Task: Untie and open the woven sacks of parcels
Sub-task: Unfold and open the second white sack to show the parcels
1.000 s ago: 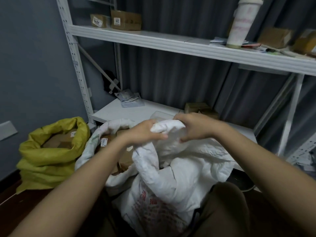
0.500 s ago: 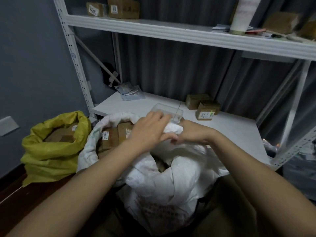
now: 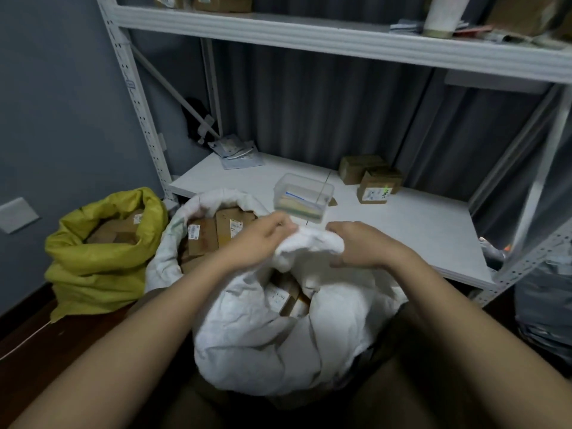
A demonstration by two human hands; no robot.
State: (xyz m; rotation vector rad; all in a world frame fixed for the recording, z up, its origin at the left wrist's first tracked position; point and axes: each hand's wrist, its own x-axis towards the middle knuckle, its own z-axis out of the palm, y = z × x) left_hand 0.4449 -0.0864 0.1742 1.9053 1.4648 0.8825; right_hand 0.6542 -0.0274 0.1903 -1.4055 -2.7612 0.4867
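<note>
Both hands, left hand [image 3: 258, 243] and right hand [image 3: 363, 246], pinch the bunched mouth of the white woven sack [image 3: 278, 342]. A yellow sack [image 3: 102, 258] sits open at nine o'clock, with boxes inside.

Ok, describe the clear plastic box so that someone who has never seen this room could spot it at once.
Start at the white lower shelf of the metal rack. Near its front edge, just beyond the two hands, stands the clear plastic box. Unlike the brown cardboard boxes further back, it is see-through.
</note>
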